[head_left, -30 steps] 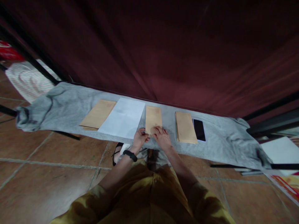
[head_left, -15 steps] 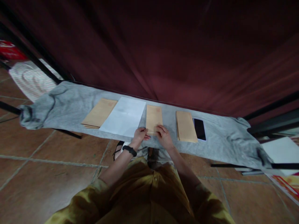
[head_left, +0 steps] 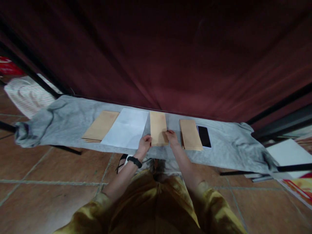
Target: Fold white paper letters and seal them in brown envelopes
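Observation:
A brown paper envelope [head_left: 158, 128] lies in the middle of the grey cloth, its long side pointing away from me. My left hand [head_left: 145, 143] pinches its left edge near the bottom corner. On the opposite edge, my right hand [head_left: 172, 137] grips the envelope with thumb and fingers. White paper sheets [head_left: 126, 127] lie just left of it. Further left is a stack of brown envelopes [head_left: 101, 126]. Another stack of brown envelopes [head_left: 191, 135] sits to the right of my right hand.
A dark-screened phone [head_left: 204, 136] lies beside the right stack. The grey cloth [head_left: 231, 143] covers a narrow bench with black legs. A dark red curtain [head_left: 156, 65] hangs behind it. Striped fabric [head_left: 30, 94] is at far left, and a white board [head_left: 290, 156] at far right.
My right hand has moved from the envelope's lower face to its right edge. My left hand has shifted up along the left edge. The envelope's printed mark no longer shows clearly.

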Demonstrator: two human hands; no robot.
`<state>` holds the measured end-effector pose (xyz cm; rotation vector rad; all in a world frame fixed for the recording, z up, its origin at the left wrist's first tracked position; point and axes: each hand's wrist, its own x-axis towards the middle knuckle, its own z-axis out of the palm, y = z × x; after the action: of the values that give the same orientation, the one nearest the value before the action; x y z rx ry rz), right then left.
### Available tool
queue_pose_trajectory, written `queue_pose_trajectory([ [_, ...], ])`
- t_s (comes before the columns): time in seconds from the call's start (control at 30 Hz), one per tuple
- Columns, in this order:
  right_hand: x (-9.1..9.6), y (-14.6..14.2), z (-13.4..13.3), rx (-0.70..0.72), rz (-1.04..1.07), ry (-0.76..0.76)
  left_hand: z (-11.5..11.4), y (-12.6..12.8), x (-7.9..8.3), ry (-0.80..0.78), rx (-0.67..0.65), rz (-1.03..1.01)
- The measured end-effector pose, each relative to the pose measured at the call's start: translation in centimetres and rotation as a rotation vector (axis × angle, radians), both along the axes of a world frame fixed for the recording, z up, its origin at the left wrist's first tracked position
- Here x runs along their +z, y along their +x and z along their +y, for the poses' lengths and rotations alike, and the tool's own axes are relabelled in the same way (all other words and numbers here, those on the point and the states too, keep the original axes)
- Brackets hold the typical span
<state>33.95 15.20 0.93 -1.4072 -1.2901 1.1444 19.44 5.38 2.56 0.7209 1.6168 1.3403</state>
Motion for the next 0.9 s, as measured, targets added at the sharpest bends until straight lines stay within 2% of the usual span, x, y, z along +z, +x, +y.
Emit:
queue_pose_trajectory([
  [0.1, 0.7, 0.0, -0.6, -0.03, 0.145, -0.031, -0.4, -0.5, 0.2, 0.055, 0.002, 0.007],
  [0.23, 1.5, 0.1, -1.8, -0.061, 0.284, 0.001, -1.0, -0.9, 0.3, 0.109, 0.006, 0.042],
  [0.53, 1.2, 0.3, -4.5, -0.085, 0.347, 0.056, -2.5, -0.4, -0.2, 0.117, 0.074, 0.138],
  [0.7, 0.9, -0.3, -4.1, -0.075, 0.33, -0.008, -1.4, -0.5, -0.3, 0.066, 0.024, 0.105],
  [0.9, 1.5, 0.8, -3.7, 0.008, 0.374, -0.127, -0.2, -1.2, 1.2, -0.008, -0.009, -0.048],
])
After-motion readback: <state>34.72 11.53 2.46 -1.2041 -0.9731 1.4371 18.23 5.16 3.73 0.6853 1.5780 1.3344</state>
